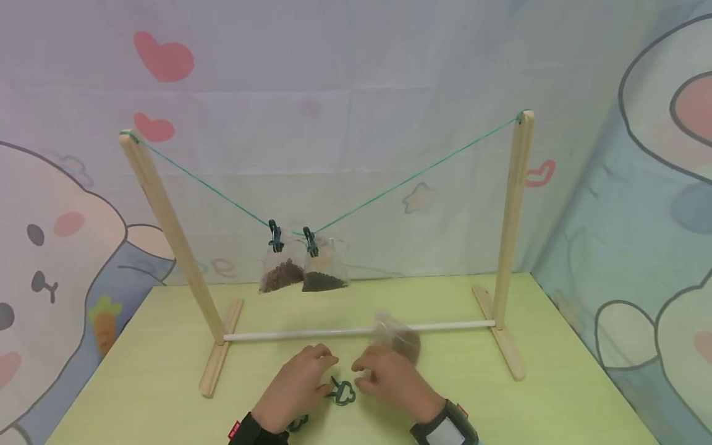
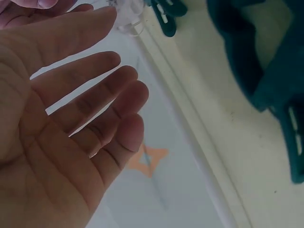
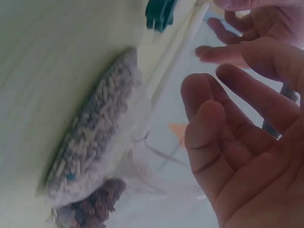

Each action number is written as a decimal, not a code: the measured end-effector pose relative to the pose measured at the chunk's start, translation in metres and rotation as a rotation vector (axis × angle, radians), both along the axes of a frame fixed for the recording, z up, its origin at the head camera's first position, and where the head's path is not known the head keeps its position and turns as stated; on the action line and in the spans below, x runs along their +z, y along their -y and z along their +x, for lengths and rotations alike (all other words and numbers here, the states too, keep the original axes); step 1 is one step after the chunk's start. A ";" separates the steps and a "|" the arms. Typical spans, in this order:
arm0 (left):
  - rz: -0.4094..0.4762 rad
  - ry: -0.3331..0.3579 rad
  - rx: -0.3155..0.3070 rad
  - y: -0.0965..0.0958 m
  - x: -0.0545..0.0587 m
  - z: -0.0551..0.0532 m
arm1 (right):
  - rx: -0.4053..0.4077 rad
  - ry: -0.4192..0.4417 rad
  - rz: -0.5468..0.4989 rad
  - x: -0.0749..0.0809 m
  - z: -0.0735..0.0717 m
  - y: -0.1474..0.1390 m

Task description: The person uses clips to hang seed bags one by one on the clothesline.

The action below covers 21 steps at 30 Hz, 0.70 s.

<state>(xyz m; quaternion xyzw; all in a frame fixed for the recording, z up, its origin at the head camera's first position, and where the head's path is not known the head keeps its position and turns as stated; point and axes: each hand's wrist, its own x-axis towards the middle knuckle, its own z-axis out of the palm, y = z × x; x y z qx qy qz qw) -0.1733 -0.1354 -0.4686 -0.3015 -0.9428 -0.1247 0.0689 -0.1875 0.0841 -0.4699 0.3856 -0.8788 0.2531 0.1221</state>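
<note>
My left hand hovers low over the table, fingers loosely bent and nothing in them. Opposite it, my right hand is also without a hold, its fingers relaxed. A dark green plastic clip lies between the two hands. Partly under the left wrist is a second green clip, which looms large in the left wrist view. Just beyond the right hand rests a clear plastic bag of brownish contents; the right wrist view shows small pale pellets in it.
Two wooden posts on flat feet carry a sagging green string. Two clear bags hang clipped to it, one with brown bits, one with black grains. A white rod joins the posts low down.
</note>
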 end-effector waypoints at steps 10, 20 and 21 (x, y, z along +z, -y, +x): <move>-0.022 -0.080 -0.047 -0.008 -0.015 -0.004 | 0.020 0.118 0.138 0.001 0.008 0.010; -0.059 -0.067 -0.023 -0.012 -0.011 0.000 | 0.028 0.141 0.107 0.004 0.010 0.005; -0.063 -0.061 -0.022 -0.011 -0.011 -0.001 | 0.025 0.144 0.090 0.004 0.009 0.004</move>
